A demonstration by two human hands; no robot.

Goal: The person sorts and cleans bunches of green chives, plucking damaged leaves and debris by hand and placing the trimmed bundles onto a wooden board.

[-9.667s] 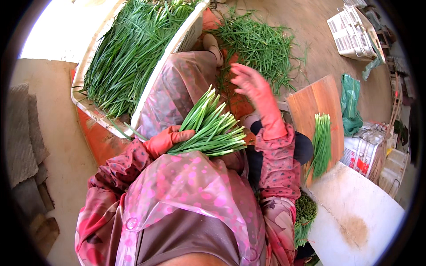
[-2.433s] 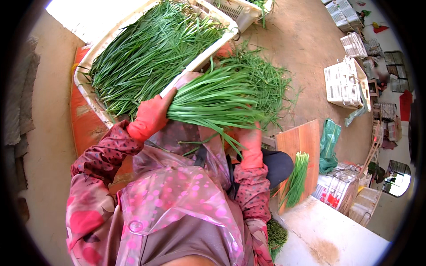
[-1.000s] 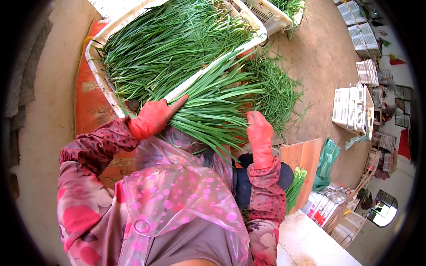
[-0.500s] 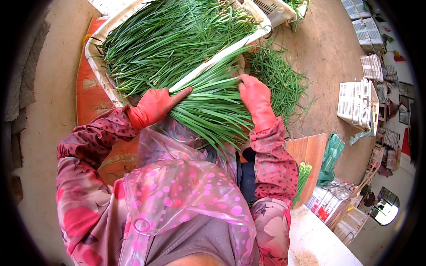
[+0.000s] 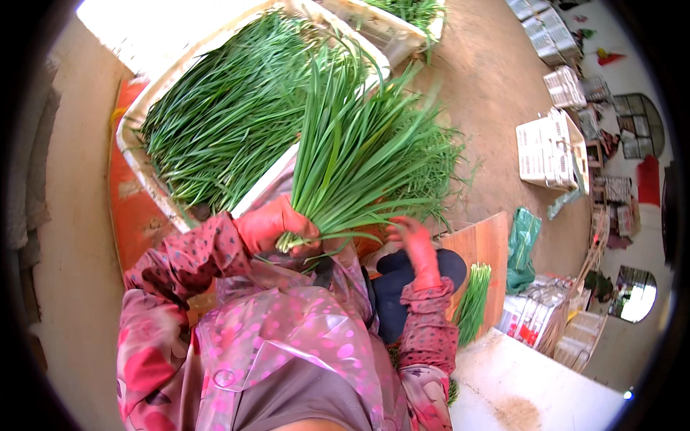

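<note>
My left hand (image 5: pixel 279 228), in a red-orange glove, is closed around the stem ends of a bunch of long flat green leaves that look like garlic chives (image 5: pixel 345 154). The pale cut ends (image 5: pixel 287 242) poke out below my fist, and the leaves fan upward and to the right. My right hand (image 5: pixel 415 244), gloved alike and a little blurred, is at the lower right edge of the fan. Its fingers look loosely apart, near a few stray leaves. A large white crate (image 5: pixel 251 190) filled with more chives (image 5: pixel 223 118) stands just beyond my left hand.
Loose leaves (image 5: pixel 431 161) lie heaped right of the crate. Another white crate (image 5: pixel 384 29) with greens stands behind. At right are a wooden board (image 5: pixel 485 241), an upright chive bundle (image 5: pixel 473 302), a white surface (image 5: pixel 525 381), a green bag (image 5: pixel 523 251) and a white basket (image 5: pixel 550 151).
The bunch has swung from lying across my lap to fanning upward, now gripped at its stem ends by my left hand. My right hand has come off the bunch and moved down.
</note>
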